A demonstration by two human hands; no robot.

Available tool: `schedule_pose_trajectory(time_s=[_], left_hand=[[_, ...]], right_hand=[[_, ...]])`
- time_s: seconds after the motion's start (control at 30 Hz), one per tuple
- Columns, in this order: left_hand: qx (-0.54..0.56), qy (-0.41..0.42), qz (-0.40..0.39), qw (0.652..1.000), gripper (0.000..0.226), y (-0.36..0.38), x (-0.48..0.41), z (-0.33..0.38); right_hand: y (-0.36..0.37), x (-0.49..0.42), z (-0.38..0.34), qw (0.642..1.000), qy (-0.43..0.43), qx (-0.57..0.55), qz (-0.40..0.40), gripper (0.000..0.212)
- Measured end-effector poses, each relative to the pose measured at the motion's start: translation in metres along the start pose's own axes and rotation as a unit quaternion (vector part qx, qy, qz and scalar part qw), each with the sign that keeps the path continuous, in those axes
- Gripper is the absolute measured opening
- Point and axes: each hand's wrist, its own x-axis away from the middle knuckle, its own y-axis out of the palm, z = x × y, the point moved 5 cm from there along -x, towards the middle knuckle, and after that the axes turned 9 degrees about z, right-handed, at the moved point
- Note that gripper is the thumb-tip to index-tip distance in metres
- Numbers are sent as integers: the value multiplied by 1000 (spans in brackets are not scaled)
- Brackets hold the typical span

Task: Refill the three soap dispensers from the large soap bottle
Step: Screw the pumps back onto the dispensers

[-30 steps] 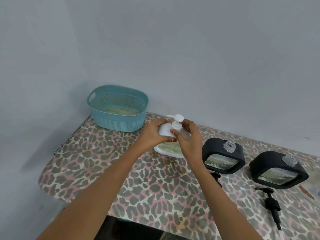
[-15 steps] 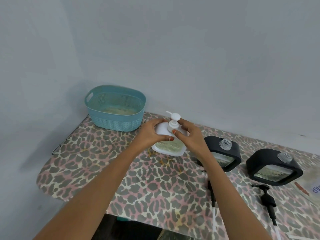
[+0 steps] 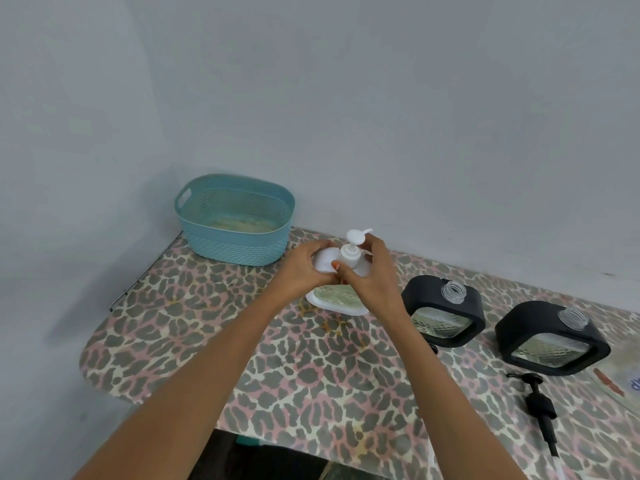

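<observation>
— Where is the white squarish plastic soap dispenser (image 3: pixel 337 299)?
— Mid-table on the leopard-print cloth surface (image 3: pixel 194 327), toward its back edge; the left hand (image 3: pixel 304 271) clasps its smooth shoulder; the right hand (image 3: pixel 372 271) pinches the white pump collar (image 3: pixel 349 256).
— And the others?
— Two black-framed ribbed-glass dispensers (image 3: pixel 445 317) stand uncapped toward the right edge.

Two bare forearms, no sleeves, left grip (image 3: pixel 304 270) w/ orange-painted thumbnail
</observation>
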Motion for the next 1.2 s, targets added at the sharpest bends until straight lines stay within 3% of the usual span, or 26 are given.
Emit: schedule_pose_trajectory(time_s=[0.13, 0.43, 0.57, 0.7, 0.83, 0.97, 1.1, 1.2], left_hand=[[-1, 1, -3, 1000, 59, 0, 0, -1], [4, 3, 0, 1000, 49, 0, 1, -1], [16, 2, -1, 1000, 46, 0, 1, 1], [17, 8, -8, 1000, 50, 1, 2, 1], [9, 8, -5, 1000, 55, 1, 0, -1], [8, 6, 1, 1000, 54, 1, -1, -2], [-7, 10, 2, 1000, 52, 1, -1, -2], [-6, 6, 1, 1000, 59, 1, -1, -3]], right_hand=[[-5, 0, 1, 999, 6, 12, -50, 42], [3, -3, 1, 998, 11, -13, 55, 41], [2, -2, 1, 999, 10, -32, 8, 51], [-1, -2, 8, 998, 37, -19, -42, 35], [-1, -3, 4, 1000, 19, -17, 2, 25], [1, -3, 0, 998, 25, -19, 45, 38], [0, 0, -3, 1000, 17, -20, 2, 47], [-3, 3, -1, 998, 20, -31, -58, 37]])
